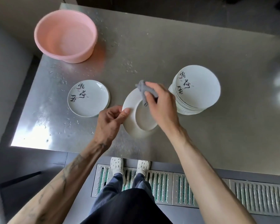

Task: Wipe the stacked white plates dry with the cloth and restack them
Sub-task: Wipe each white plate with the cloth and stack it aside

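I've got my left hand [111, 120] pinching the rim of the flipped plate [131, 117] while my right hand [161, 109] clutches the cloth [143, 90] on its underside, and the wiped pile [88, 97], maybe two plates, sits just left of that left hand.

Black brush-script Chinese chars on left plate [90, 101], same on plate stack [204, 91] top, not legible

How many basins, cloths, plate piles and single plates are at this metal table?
Pink basin: 1
Grey cloth: 1
Plate piles: 2, tall and low
Single plate, being wiped: 1
Total: 5
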